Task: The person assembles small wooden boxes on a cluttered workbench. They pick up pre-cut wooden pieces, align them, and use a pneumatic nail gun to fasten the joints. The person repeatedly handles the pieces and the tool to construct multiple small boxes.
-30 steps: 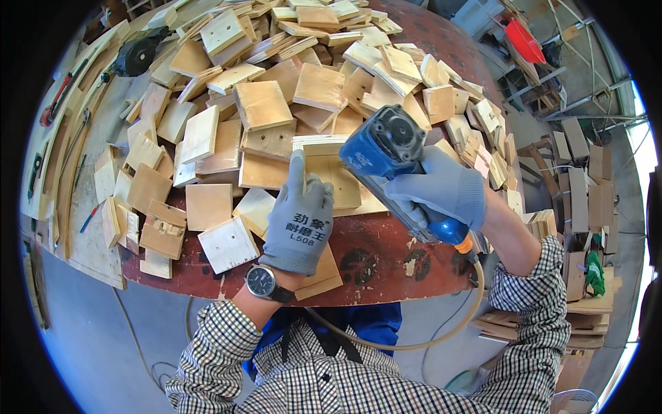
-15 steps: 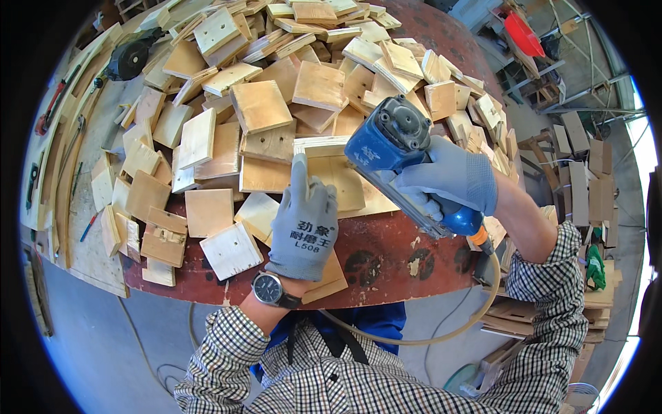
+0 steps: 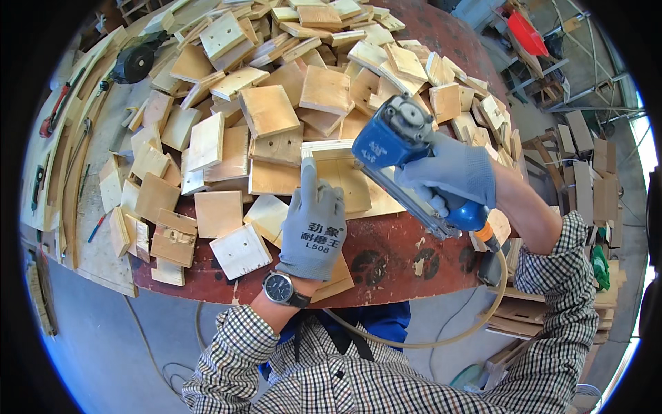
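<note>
My right hand (image 3: 452,172), in a grey coated glove, is wrapped round the handle of a blue pneumatic nail gun (image 3: 387,143). The gun hangs at a slant over the near part of the pile; its nose is hidden. My left hand (image 3: 314,234), gloved alike, stretches its index finger against the left end of a narrow wooden strip (image 3: 332,148). That strip lies along the far edge of a flat wooden board (image 3: 352,185). The curled other fingers rest at the board's left side, where their grip is partly hidden.
A large heap of wooden blocks (image 3: 325,90) covers the red worktable (image 3: 386,255). The gun's air hose (image 3: 441,343) loops off the front edge. At the left lie a black round tool (image 3: 134,62), long wooden strips and hand tools. A red basin (image 3: 527,33) and wood stacks stand right.
The whole view has shifted slightly, moving the scene a little right. The nail gun's head has tilted slightly. My left hand keeps its place at the strip and board.
</note>
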Motion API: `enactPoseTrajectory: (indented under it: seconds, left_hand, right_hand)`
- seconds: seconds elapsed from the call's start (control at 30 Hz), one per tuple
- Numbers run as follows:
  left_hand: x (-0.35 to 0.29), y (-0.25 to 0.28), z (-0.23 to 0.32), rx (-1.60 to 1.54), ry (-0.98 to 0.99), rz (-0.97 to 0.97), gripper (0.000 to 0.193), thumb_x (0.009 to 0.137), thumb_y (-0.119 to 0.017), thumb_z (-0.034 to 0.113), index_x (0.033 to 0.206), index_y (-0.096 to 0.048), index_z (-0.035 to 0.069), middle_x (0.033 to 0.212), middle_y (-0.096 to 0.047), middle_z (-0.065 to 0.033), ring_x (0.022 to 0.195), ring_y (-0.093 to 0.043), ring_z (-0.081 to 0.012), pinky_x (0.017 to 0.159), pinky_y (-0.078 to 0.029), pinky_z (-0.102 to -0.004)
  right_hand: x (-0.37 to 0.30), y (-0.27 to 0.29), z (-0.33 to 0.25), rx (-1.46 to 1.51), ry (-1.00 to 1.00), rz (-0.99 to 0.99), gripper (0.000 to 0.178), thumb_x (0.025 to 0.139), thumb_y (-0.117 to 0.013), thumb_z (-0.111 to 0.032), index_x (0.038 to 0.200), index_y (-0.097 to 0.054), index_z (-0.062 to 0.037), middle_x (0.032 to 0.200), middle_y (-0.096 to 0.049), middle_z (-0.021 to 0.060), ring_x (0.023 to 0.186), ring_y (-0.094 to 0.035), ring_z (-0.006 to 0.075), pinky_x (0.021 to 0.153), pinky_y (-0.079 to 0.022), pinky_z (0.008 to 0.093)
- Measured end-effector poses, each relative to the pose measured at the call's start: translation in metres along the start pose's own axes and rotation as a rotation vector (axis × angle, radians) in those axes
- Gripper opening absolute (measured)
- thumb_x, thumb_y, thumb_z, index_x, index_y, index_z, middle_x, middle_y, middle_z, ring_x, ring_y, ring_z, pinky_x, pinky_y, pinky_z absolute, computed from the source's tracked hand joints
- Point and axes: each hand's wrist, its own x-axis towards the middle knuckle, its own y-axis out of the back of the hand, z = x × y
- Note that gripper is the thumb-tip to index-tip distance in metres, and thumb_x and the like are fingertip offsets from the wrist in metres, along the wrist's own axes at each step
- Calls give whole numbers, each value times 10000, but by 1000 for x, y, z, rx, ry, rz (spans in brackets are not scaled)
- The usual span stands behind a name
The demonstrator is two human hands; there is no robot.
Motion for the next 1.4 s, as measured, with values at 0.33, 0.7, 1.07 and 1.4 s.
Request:
enactPoseTrajectory:
  seconds: [0.33,0.7,1.07,1.4]
  left_hand:
    - [5,1,0,34,4,-52,231,913,-661,74,1133,-731,63,1113,-661,-121,1463,-471,-403,992,-568,-385]
    - [2,-3,-6,42,14,39,580,860,-737,102,1417,-579,74,1412,-575,-162,1478,-436,-445,1059,-548,-433]
    - [-30,-8,-12,-292,276,229,1067,682,-961,245,1575,-415,36,1500,-503,-229,1365,-510,-426,1148,-459,-521]
    - [-26,-15,-18,-330,224,300,960,663,-956,225,1488,-502,36,1291,-616,-162,1229,-591,-381,1050,-510,-483]
  right_hand:
    - [-12,-11,-7,-7,57,56,326,897,-740,-341,1019,-713,-40,804,-696,47,636,-658,110,577,-539,272]
    - [-58,-19,-22,-82,90,163,565,906,-736,-392,1310,-648,-6,1003,-718,94,705,-693,99,611,-577,249]
    - [-38,-41,-16,17,131,15,503,879,-780,-355,1227,-702,0,965,-705,68,758,-670,110,633,-544,266]
    - [-25,-44,-22,-54,67,-54,467,885,-773,-334,1209,-692,-8,803,-697,34,607,-645,79,538,-524,246]
